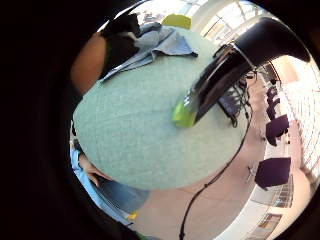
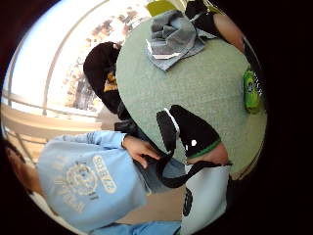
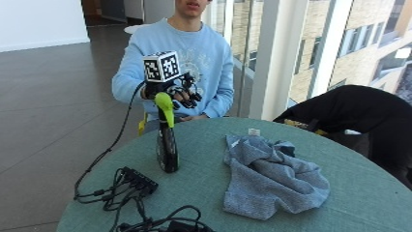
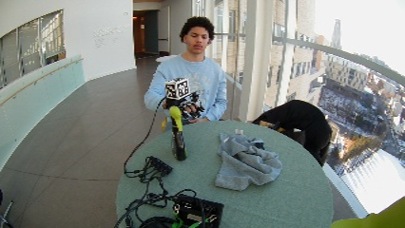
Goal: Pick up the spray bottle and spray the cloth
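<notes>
On the round green table (image 3: 360,193) we see the spray bottle (image 3: 167,145) standing upright near the edge closest to the seated person, its dark body on the tabletop and its lime-green trigger head (image 3: 164,104) on top. Our gloved right hand (image 3: 177,92) hangs just above and behind that head; its fingers look loosely curled and hold nothing, and we cannot tell whether they touch the head. Beside the bottle, apart from it, lies the crumpled grey cloth (image 3: 273,176). Near the table's front edge sits a tangle of black cables (image 3: 132,188).
</notes>
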The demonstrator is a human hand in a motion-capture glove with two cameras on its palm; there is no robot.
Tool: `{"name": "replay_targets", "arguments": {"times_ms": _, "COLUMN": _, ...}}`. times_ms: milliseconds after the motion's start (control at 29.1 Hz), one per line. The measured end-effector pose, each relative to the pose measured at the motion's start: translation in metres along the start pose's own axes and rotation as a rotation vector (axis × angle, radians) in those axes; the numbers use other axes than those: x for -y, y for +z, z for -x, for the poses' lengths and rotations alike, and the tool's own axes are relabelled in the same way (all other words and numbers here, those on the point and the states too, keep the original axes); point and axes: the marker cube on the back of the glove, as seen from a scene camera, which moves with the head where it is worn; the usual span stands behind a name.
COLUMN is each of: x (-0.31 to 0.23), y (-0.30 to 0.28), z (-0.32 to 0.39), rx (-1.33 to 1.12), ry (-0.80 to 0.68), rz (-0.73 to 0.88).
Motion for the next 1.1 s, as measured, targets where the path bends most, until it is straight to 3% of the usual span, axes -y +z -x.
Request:
{"name": "replay_targets", "arguments": {"times_ms": 377, "x": -0.05, "y": -0.02, "z": -0.04, "rx": 0.059, "ry": 0.155, "rz": -0.18}}
{"name": "replay_targets", "arguments": {"times_ms": 618, "x": -0.051, "y": -0.015, "z": -0.083, "rx": 0.332, "ry": 0.443, "rz": -0.325}}
{"name": "replay_targets", "arguments": {"times_ms": 789, "x": -0.053, "y": -0.003, "z": -0.106, "rx": 0.59, "ry": 0.313, "rz": -0.335}}
{"name": "replay_targets", "arguments": {"times_ms": 1098, "x": -0.017, "y": 0.013, "z": -0.133, "rx": 0.95, "ry": 0.426, "rz": -0.437}}
